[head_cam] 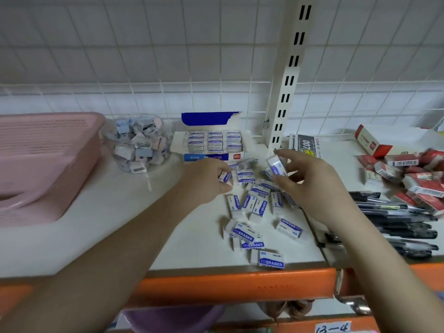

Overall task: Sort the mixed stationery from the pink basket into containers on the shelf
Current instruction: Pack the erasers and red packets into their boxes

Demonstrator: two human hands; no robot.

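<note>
Both forearms are bare and extend forward from the lower edge of the view, converging toward the centre. The left hand [211,179] is held palm inward, thumb below, fingers curled; thumb and fingertips pinch 1 small eraser [225,176]. The right hand [310,181] is raised slightly higher, its back turned toward the camera, fingers spread and bent; index finger above and thumb below hold 1 blue-and-white eraser [276,165], tilted on end. The 2 hands are near each other but do not touch.
</note>
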